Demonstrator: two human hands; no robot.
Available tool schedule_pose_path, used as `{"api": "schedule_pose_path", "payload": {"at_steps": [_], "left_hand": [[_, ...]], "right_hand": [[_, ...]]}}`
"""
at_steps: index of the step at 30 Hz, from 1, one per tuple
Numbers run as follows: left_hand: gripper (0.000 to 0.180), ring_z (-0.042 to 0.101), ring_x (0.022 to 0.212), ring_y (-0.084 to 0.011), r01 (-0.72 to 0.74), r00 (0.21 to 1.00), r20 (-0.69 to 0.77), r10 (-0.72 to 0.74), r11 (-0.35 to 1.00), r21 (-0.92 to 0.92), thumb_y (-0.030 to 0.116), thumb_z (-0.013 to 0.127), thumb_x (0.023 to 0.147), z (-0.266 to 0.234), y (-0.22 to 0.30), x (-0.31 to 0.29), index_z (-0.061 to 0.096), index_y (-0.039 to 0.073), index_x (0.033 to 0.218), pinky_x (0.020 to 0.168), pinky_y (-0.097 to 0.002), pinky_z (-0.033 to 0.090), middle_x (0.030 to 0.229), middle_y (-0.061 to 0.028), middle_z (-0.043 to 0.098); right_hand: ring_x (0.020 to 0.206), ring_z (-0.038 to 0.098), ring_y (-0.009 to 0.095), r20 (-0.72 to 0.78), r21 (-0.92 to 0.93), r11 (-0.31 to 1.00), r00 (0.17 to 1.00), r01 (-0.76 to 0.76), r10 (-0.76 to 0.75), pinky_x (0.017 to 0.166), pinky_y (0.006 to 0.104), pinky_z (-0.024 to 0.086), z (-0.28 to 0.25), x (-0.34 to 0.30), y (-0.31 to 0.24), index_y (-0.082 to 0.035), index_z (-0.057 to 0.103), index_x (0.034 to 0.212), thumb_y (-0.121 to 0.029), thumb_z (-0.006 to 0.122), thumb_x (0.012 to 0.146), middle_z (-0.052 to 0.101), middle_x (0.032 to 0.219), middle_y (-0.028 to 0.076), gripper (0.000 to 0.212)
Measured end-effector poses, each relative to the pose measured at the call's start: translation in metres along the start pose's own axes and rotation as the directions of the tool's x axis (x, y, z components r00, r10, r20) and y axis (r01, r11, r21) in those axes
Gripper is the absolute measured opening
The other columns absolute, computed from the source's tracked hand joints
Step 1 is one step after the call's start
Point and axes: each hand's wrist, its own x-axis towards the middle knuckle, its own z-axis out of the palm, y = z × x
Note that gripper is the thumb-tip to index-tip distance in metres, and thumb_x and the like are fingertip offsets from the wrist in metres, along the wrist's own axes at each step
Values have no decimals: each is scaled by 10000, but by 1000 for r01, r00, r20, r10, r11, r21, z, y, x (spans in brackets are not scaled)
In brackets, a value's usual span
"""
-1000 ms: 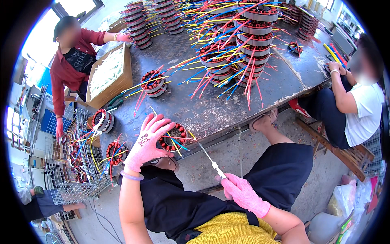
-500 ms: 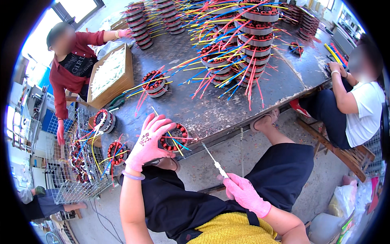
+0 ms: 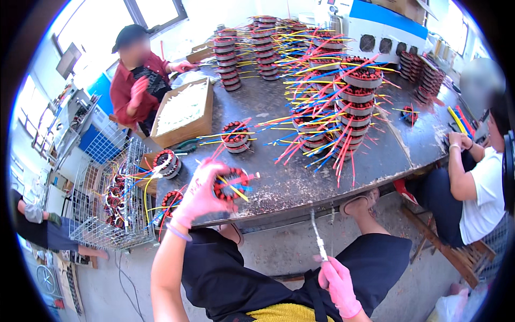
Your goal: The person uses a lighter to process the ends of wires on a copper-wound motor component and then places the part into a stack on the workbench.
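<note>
My left hand (image 3: pixel 201 196), in a pink glove, grips a ring-shaped motor stator (image 3: pixel 217 192) with red windings near the table's front edge. Yellow, blue and red leads come off this stator; the fingers hide its left side. In my right hand (image 3: pixel 339 287), also gloved in pink, is a slim tool (image 3: pixel 320 242) with a white handle and a thin metal shaft. It points up and away from me, its tip apart from the stator and its leads. What kind of tool it is I cannot make out.
More stators stand in tall stacks (image 3: pixel 357 107) across the dark table (image 3: pixel 273 193); a single stator (image 3: pixel 236 138) sits beyond my left hand. At left are a cardboard box (image 3: pixel 185 131) of pale pieces and a wire basket (image 3: pixel 139 236) of stators. Co-workers are at left and right.
My right hand has drawn the tool back from the stator's red lead and tilted it more upright. My left hand still holds the stator, its leads lying differently. The co-worker in red has raised a hand.
</note>
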Motion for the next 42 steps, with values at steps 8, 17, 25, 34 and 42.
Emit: {"api": "schedule_pose_path", "payload": {"at_steps": [8,17,25,34,42], "left_hand": [[927,589,1116,-307,337,939,-129,-318,927,166,376,939,508,-32,-56,91,568,-43,1247,997,-385,460,1177,-194,615],[895,557,1140,-304,389,920,-97,-380,915,105,459,899,498,15,-95,120,604,16,1218,1057,-389,377,1161,-143,666],[887,519,1184,-312,397,918,-59,-393,909,123,399,908,528,10,-84,121,583,7,1254,1057,-404,412,1212,-158,631],[948,467,1305,-320,366,922,112,-370,929,54,428,871,647,-6,-102,115,491,8,1406,1131,-415,349,1336,-189,553],[896,465,1322,-336,286,943,145,-299,953,100,441,799,674,-18,-118,103,494,65,1429,1149,-429,320,1404,-185,530]], "right_hand": [[528,395,38,-40,-40,999,999,26,-28,504,218,290,-12,-2,-11,13,622,1213,-215,496,1034,486,606,-47,316],[548,343,43,-94,-44,995,991,91,-95,506,226,252,-19,0,-6,-83,543,842,-275,502,1044,427,625,-54,281],[521,364,32,-61,46,999,998,23,-20,496,212,260,-23,4,-1,18,593,1255,-217,484,1043,464,605,-54,336],[514,369,34,-52,45,999,999,12,-10,490,216,255,-23,2,1,26,590,1251,-219,483,1043,470,604,-51,338],[502,352,34,-20,43,999,1000,-3,4,477,216,240,-15,-1,-2,23,592,1250,-237,501,1039,456,597,-58,347]]}}
